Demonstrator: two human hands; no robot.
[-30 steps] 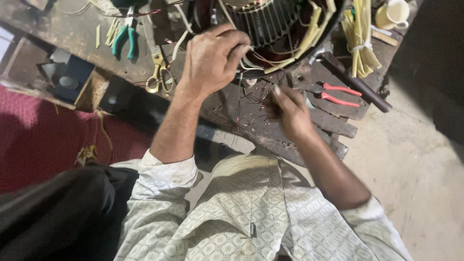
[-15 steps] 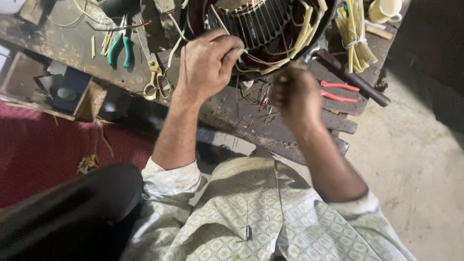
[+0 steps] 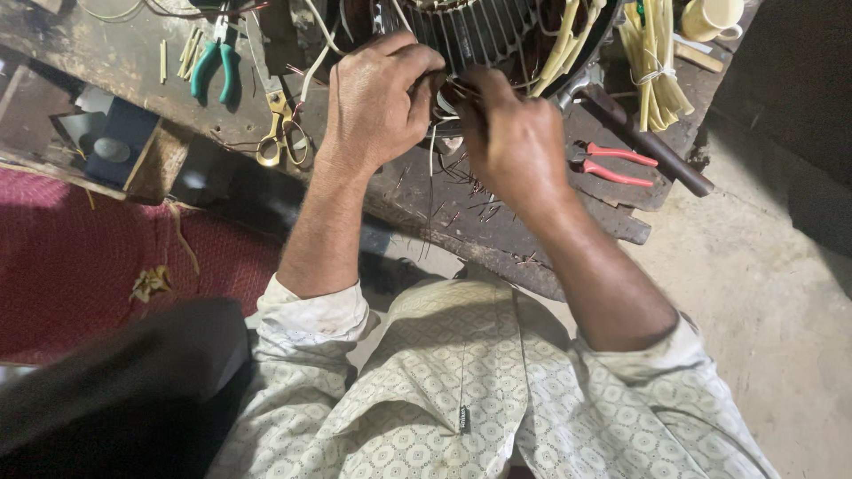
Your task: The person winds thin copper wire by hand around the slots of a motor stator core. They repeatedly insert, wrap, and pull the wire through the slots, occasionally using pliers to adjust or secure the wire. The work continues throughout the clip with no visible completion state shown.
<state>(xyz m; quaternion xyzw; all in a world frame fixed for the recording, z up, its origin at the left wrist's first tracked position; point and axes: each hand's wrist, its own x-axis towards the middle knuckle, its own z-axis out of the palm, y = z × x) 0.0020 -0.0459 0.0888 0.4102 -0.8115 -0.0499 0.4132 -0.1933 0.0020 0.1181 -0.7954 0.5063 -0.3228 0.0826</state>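
The right hand (image 3: 510, 133) has joined the left hand (image 3: 377, 98), both hands pinching wires (image 3: 444, 93) at the motor stator (image 3: 484, 35).

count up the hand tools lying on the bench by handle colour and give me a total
Green-handled pliers: 1
Red-handled pliers: 1
Yellow-handled scissors: 1
Dark-handled tool, kind unclear: 1
Total: 4
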